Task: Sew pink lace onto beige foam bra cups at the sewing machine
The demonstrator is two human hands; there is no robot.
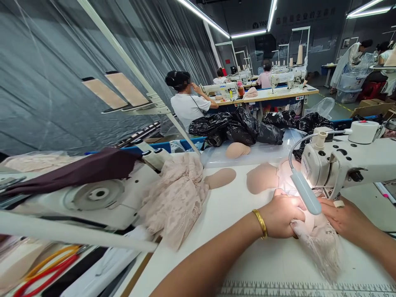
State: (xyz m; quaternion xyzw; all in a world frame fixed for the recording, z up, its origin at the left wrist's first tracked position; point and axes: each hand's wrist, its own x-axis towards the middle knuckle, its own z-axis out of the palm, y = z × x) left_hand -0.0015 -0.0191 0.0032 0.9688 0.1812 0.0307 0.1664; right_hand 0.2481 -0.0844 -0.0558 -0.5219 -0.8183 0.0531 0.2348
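Observation:
Under the head of a white sewing machine [334, 159] lies a pale pink lace garment [321, 243], its fringe-like end hanging toward me. My left hand [283, 214], with a gold bracelet at the wrist, is closed on the garment's left side. On the other side of the needle area, my right hand [343, 216] rests with fingers stretched along the cloth; part of them is hidden behind the lamp and presser area. A grey lamp [306, 193] on a bent metal neck lights the spot. A beige moulded cup [262, 178] lies just beyond my left hand.
Another beige cup [222, 178] and a heap of lace [179, 194] lie left. A tape ruler [303, 288] runs along the front edge. Black plastic bags [238, 126] sit behind the table. Red-handled scissors [49, 274] lie lower left. A person in white [187, 107] sits beyond.

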